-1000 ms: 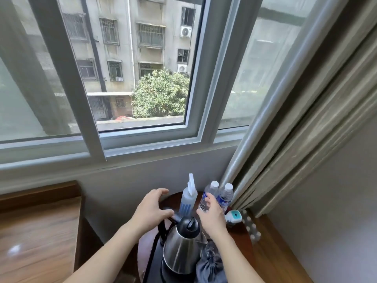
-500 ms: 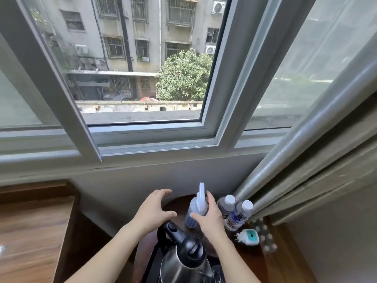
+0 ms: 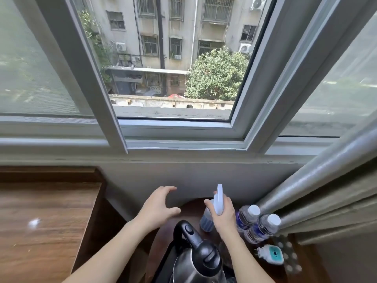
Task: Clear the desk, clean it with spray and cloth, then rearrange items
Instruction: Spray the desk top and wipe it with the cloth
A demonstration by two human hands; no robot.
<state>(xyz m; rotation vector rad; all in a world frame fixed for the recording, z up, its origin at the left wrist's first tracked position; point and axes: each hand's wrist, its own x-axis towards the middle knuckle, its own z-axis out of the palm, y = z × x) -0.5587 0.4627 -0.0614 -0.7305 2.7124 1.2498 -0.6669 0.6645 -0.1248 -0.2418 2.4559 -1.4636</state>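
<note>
My right hand is wrapped around the neck of the spray bottle at the back edge of the round table, ready for cleaning, while my left hand hovers beside it, fingers spread and empty.

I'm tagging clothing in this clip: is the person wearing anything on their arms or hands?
Nothing shows. The left hand and right hand are bare: no gloves, rings, watch or bracelets in view. Both forearms are uncovered as far as the frame's bottom edge, with no sleeve showing.
</note>
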